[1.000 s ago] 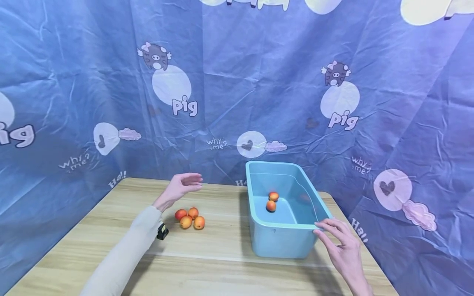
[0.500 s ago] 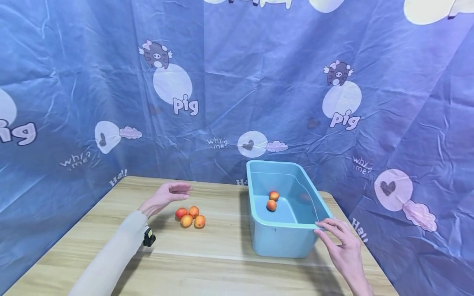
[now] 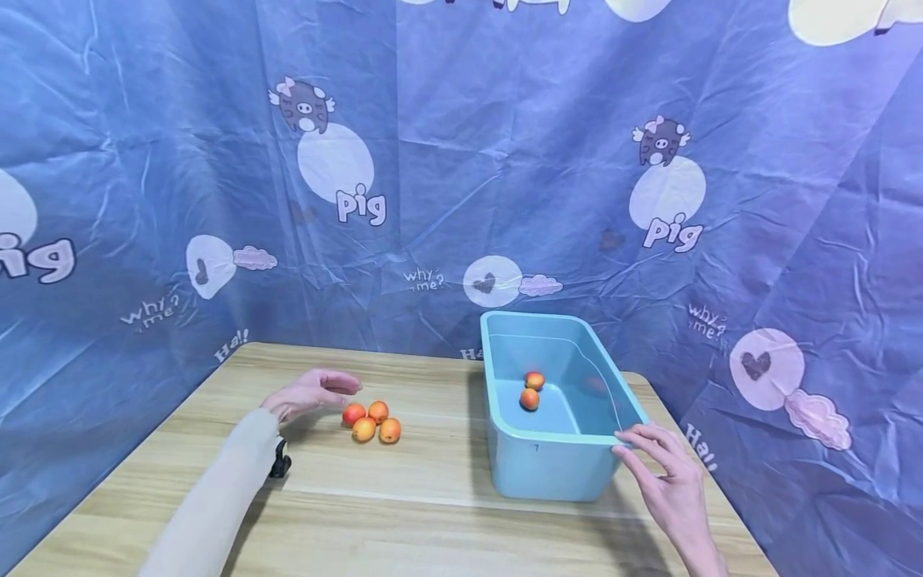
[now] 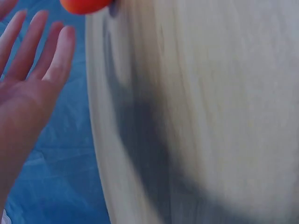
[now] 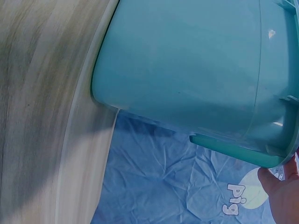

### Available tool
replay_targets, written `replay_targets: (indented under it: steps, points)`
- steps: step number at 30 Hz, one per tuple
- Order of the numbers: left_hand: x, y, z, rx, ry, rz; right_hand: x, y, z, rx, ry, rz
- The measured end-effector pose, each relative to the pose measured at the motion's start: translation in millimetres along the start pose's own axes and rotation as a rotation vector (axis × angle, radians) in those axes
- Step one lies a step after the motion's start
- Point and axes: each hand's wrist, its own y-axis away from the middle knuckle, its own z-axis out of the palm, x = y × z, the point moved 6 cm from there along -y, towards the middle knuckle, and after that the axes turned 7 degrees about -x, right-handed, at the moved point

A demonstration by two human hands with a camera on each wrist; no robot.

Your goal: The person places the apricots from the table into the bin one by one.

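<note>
My left hand [image 3: 312, 394] hovers at the left of several small orange-red round fruits [image 3: 364, 430], its fingers gently bent and nothing in its grasp. Their exact kind is unclear. In the left wrist view the fingers [image 4: 60, 53] are spread, and one red-orange fruit [image 4: 85, 3] shows at the top edge, apart from them. At the right, my right hand [image 3: 667, 489] pinches the near right corner of a light blue plastic bin [image 3: 551, 469] between thumb and fingers. Two similar fruits [image 3: 530, 399] lie together on the bin's floor.
The wooden table [image 3: 404, 525] carries the bin and the loose fruits, with a gap between them. A blue cloth [image 3: 440, 184] printed with pigs hangs close behind the table and along its sides.
My left hand has moved left and lower, from above the back of the loose fruits to their left side. My right hand keeps its hold on the bin, which stays put.
</note>
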Motion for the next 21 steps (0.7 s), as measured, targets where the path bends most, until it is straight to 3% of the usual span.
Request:
replay_targets:
  steps: [10,16,21]
  points:
    - [-11.8,-7.9,10.2,-0.206,0.099,-0.045,0,0,0,0.004,-0.017,-0.005]
    - [-13.1,-12.6,13.7,-0.313,0.125,0.022,1,1,0,0.013,-0.025,-0.019]
    - [-18.2,-16.7,16.7,-0.339,0.148,0.016,3,1,-1,0.020,-0.023,-0.026]
